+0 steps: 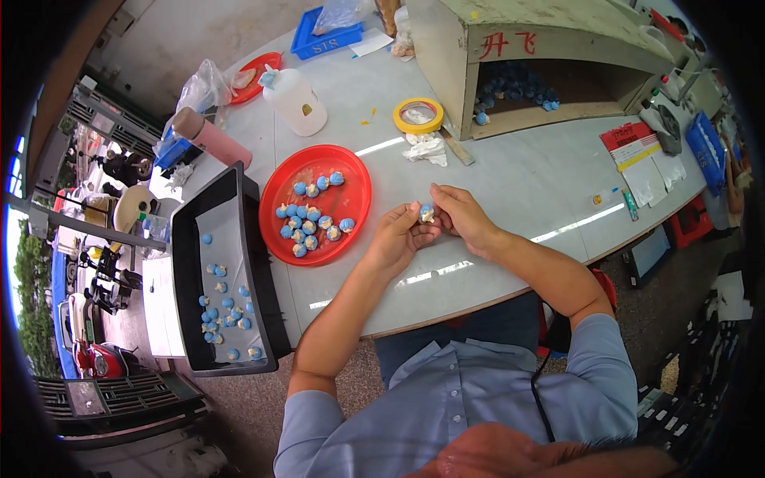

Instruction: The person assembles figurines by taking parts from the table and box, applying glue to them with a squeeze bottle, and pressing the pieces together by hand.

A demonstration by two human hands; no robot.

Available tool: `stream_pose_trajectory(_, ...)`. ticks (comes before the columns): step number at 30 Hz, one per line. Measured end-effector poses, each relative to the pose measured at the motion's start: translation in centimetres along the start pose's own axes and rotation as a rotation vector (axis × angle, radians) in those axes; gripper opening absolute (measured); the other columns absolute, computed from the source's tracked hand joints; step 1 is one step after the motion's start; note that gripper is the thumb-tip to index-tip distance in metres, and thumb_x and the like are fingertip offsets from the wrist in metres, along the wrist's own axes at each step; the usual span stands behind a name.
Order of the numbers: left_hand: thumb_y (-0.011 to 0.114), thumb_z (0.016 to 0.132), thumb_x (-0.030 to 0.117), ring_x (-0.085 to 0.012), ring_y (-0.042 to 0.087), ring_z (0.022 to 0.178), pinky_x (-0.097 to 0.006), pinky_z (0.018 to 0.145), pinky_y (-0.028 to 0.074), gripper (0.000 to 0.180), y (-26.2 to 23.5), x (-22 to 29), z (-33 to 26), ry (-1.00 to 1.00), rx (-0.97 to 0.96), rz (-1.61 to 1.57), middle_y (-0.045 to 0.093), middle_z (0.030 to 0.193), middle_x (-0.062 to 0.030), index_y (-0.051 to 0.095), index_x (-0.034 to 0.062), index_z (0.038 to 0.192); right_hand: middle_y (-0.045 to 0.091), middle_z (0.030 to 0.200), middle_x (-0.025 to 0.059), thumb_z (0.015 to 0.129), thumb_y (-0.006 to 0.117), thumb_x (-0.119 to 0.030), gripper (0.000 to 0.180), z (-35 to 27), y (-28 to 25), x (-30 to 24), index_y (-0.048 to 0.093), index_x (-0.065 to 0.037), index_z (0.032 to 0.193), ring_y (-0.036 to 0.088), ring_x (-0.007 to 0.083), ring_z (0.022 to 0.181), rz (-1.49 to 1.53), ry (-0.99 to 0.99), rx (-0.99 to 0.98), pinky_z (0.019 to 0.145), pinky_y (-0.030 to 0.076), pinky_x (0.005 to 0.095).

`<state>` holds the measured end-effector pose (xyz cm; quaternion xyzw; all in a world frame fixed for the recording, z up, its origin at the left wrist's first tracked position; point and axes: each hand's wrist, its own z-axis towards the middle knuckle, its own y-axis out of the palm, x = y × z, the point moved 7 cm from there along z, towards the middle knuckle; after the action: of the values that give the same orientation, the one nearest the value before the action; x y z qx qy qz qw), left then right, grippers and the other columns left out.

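Over the table's near part, a small round blue-and-cream piece (427,212) sits between my two hands. My left hand (394,239) pinches it between thumb and fingers from the left. Right beside it, my right hand (472,223) has its fingers curled in close, and what they hold, if anything, is hidden. To the left lies a round red tray (362,179) with several similar blue pieces in it, most with cream parts. Further left, a long black tray (271,319) holds more of the same pieces, scattered over its floor.
A wooden box (446,56) with a heap of blue pieces inside stands at the back. Before it are yellow tape (418,115), crumpled tissue (426,150) and a flat strip (458,149). A white bottle (296,103) and pink flask (215,139) stand behind the trays. Cards (632,146) lie at right.
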<state>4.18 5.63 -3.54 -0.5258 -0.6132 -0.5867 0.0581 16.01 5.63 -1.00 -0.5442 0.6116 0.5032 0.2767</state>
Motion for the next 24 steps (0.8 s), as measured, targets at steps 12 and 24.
stream_pose_trajectory(12, 0.048, 0.101, 0.027, -0.0161, 0.066, 0.076, -0.024, 0.068, 0.056, 0.028, 0.0, 0.2, 0.2, 0.087, 0.062, 0.123, 0.065, 0.090, -0.0113, 0.054, -0.0001, 0.101, 0.045, 0.068, -0.0038, 0.098, 0.056, -0.027, 0.032, 0.6, 0.2, -0.1, 0.044, -0.011, 0.073, 0.041, 0.0037, 0.060, -0.177, -0.237, -0.040, 0.050, 0.035, 0.0212)
stream_pose_trajectory(24, 0.052, 0.099, 0.026, -0.0170, 0.066, 0.082, -0.028, 0.075, 0.055, 0.027, -0.5, 2.1, -0.4, 0.281, 0.229, 0.225, 0.065, 0.095, -0.0108, 0.053, -0.0002, 0.103, 0.052, 0.067, -0.0012, 0.096, 0.058, -0.028, 0.024, 0.5, -0.2, -0.4, 0.053, -0.006, 0.088, 0.046, 0.0057, 0.055, -0.088, -0.194, 0.038, 0.047, 0.034, 0.0210)
